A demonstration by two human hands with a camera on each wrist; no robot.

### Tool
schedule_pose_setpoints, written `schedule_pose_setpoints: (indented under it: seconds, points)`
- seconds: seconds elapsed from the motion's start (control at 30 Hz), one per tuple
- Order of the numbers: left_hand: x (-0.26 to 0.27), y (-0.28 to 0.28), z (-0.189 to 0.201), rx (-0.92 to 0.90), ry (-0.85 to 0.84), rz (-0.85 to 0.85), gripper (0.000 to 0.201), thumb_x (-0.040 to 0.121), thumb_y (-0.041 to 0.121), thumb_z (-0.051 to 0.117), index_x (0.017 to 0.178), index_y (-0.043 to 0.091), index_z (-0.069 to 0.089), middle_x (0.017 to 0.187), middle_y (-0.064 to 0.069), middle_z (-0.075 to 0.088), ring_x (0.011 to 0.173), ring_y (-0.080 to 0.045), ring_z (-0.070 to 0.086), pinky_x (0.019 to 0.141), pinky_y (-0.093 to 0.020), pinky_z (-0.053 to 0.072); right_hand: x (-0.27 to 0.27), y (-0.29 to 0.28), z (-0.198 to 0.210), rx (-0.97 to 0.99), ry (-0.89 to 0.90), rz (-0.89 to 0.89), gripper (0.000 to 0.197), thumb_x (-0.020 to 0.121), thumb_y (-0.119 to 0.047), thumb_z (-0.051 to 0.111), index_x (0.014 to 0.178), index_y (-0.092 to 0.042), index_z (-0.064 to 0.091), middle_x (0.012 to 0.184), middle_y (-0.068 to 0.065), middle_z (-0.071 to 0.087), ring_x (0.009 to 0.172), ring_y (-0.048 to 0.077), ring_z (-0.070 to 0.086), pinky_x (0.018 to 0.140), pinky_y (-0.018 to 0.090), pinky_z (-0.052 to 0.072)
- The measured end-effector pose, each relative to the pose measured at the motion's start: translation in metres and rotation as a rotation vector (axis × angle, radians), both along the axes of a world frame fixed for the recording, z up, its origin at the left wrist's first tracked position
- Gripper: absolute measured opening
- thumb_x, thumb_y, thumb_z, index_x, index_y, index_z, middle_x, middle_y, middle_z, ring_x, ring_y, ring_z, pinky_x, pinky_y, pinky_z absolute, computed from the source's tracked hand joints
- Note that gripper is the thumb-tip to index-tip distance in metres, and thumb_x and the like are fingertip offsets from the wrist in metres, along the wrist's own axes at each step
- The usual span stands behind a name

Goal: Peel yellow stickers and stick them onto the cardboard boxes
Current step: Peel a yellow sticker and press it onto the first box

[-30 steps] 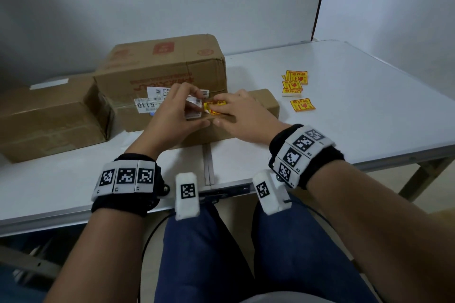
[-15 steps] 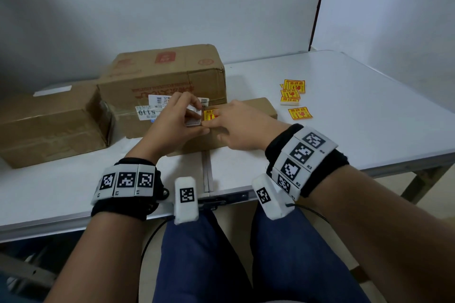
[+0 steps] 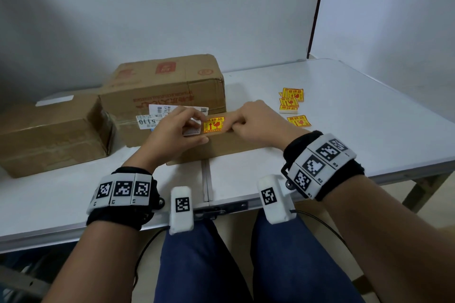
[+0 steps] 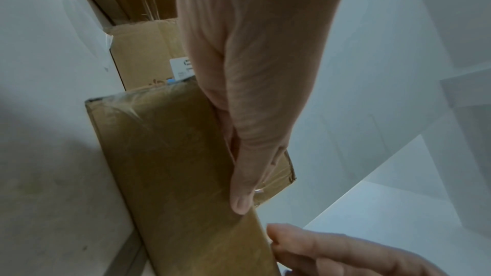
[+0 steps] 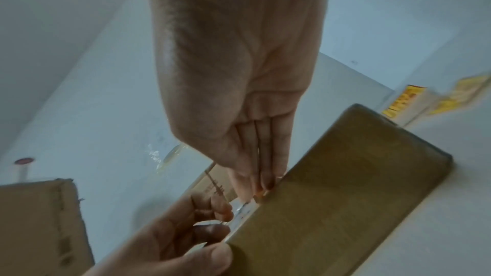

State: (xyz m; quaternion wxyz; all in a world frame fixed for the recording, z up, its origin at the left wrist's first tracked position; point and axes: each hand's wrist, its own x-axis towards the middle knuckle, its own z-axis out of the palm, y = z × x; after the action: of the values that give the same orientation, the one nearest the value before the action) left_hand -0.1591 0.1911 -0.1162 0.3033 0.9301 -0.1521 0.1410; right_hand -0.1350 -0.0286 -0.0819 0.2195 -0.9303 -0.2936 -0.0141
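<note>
White folding desk (image 3: 369, 115) carries everything. Large brown cardboard box (image 3: 165, 86) with red print and white shipping labels sits just beyond both hands. Second brown cardboard box (image 3: 49, 133), lower and wider, is off to the outside of the left hand, touching the large one. Flat narrow brown cardboard box (image 3: 221, 145) lies directly under both hands, its long edge facing the person. Pile of yellow stickers with red print (image 3: 291, 99) lies on the desk beyond the right hand, with one loose yellow sticker (image 3: 298, 120) just beside that hand. Yellow rectangular sticker with red arrows (image 3: 213, 124) sits on top of the flat box, between the two hands. Left hand (image 3: 174, 133) has fingers curled, pinching a small white backing paper (image 3: 192, 129) at the sticker's left edge, thumb along the box's near edge. Right hand (image 3: 258, 123) has fingers held together and fairly straight, tips down on the sticker's right edge, pressing on the box top; nothing gripped.
</note>
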Motion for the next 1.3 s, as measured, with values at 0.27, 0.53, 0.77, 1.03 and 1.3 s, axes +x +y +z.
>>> schedule_pose_setpoints:
  seconds: [0.27, 0.53, 0.77, 1.03, 1.3]
  points:
    - [0.005, 0.004, -0.002, 0.169, -0.033, -0.035, 0.03, 0.082, 0.03, 0.073, 0.112, 0.029, 0.073, 0.121, 0.008, 0.057, 0.102, -0.006, 0.053, 0.079, -0.007, 0.035, -0.005, 0.007, 0.003, -0.266, 0.011, 0.115, 0.039, 0.099, -0.021, 0.045, 0.136, -0.033, 0.052, 0.138, -0.002, 0.044, 0.123, 0.018, 0.045, 0.084, 0.02, 0.025]
    - [0.003, 0.003, 0.007, 0.156, -0.021, -0.079, 0.03, 0.08, 0.027, 0.075, 0.11, 0.025, 0.073, 0.128, 0.012, 0.062, 0.108, -0.004, 0.059, 0.086, -0.014, 0.045, 0.002, 0.003, -0.001, -0.293, 0.013, 0.12, 0.038, 0.099, -0.023, 0.043, 0.135, -0.026, 0.055, 0.139, -0.004, 0.051, 0.125, 0.018, 0.047, 0.094, 0.024, 0.034]
    - [0.0, 0.002, 0.008, 0.066, -0.018, -0.031, 0.027, 0.072, 0.023, 0.082, 0.098, 0.02, 0.077, 0.107, 0.008, 0.073, 0.093, 0.005, 0.064, 0.084, -0.01, 0.049, 0.005, 0.0, 0.003, -0.182, 0.053, 0.017, 0.032, 0.096, -0.027, 0.047, 0.104, -0.013, 0.074, 0.118, 0.004, 0.069, 0.073, 0.011, 0.057, 0.071, 0.025, 0.045]
    - [0.002, -0.002, 0.017, 0.073, 0.05, 0.011, 0.009, 0.075, 0.019, 0.08, 0.07, 0.015, 0.074, 0.105, 0.007, 0.073, 0.094, -0.003, 0.065, 0.084, -0.022, 0.051, 0.023, -0.004, 0.007, -0.167, 0.18, -0.054, 0.063, 0.078, -0.039, 0.073, 0.132, -0.018, 0.047, 0.133, 0.002, 0.054, 0.119, 0.02, 0.052, 0.099, 0.032, 0.042]
    - [0.006, 0.001, 0.041, -0.109, 0.036, 0.026, 0.011, 0.084, 0.041, 0.066, 0.078, 0.035, 0.074, 0.109, 0.02, 0.069, 0.102, -0.002, 0.064, 0.086, -0.032, 0.053, 0.036, -0.005, 0.009, -0.341, 0.129, -0.097, 0.088, 0.072, -0.036, 0.08, 0.144, -0.02, 0.032, 0.14, 0.005, 0.038, 0.129, 0.028, 0.04, 0.111, 0.044, 0.025]
